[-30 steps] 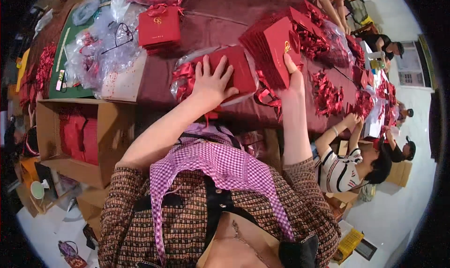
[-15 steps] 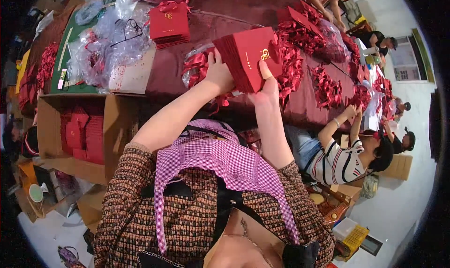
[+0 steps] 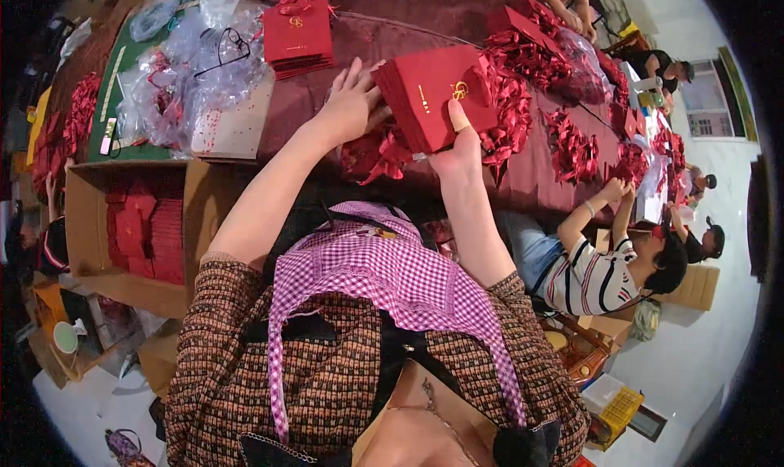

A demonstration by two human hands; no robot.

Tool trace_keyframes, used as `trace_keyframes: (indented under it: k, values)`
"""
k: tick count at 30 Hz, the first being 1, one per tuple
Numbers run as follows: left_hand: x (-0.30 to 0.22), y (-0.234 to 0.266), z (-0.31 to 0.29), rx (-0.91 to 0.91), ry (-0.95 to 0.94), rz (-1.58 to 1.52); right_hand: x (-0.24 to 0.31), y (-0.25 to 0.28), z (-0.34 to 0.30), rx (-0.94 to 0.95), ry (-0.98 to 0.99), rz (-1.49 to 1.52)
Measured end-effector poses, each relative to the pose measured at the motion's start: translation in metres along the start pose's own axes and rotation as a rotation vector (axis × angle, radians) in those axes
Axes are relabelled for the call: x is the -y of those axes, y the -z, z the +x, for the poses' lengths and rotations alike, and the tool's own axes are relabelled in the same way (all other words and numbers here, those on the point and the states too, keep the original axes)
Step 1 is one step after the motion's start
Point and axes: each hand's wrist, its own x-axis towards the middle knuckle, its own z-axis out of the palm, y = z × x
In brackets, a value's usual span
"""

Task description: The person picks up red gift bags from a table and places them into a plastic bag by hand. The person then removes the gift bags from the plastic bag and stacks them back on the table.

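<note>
My right hand (image 3: 459, 148) grips a stack of red paper gift bags (image 3: 425, 71) from its near edge, thumb on the top face with its gold print. Red ribbon handles show at the stack's right side. My left hand (image 3: 351, 103) is open, fingers stretched out, just left of the stack; whether its fingertips touch the bags I cannot tell. Loose red ribbon (image 3: 377, 158) lies below it on the table. Farther back and left sits another pile of red gift bags (image 3: 298, 38) with a ribbon on top.
A dark red cloth (image 3: 392, 13) covers the table. At left lie clear plastic bags (image 3: 171, 83), glasses (image 3: 224, 50) and a speckled pale board (image 3: 233, 124). An open carton (image 3: 126, 281) holds red bags. Ribboned bags (image 3: 572, 152) lie at right, where a person in a striped shirt (image 3: 600, 275) works.
My left hand has let go of the stack's left side and moved left, its fingers spreading. My right hand still holds the stack, which has barely shifted.
</note>
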Motion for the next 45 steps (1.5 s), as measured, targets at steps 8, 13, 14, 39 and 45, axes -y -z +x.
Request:
trace_keyframes:
  k: [8,13,14,39,45]
  values:
    - [-0.008,-0.019,-0.001,-0.143,0.030,-0.236,-0.012,0.000,0.001,0.025,0.051,-0.066]
    - [-0.002,-0.015,0.000,0.079,0.183,-0.227,-0.018,-0.005,-0.012,0.028,0.018,-0.008]
    - [-0.006,-0.010,0.004,0.081,0.172,-0.230,-0.018,-0.003,-0.014,0.046,0.016,0.024]
    - [-0.071,0.029,0.078,0.220,0.077,-0.003,-0.023,-0.008,0.005,-0.068,-0.010,-0.138]
    - [-0.067,0.007,0.073,0.117,0.077,0.035,-0.004,0.013,-0.005,0.149,-0.120,0.054]
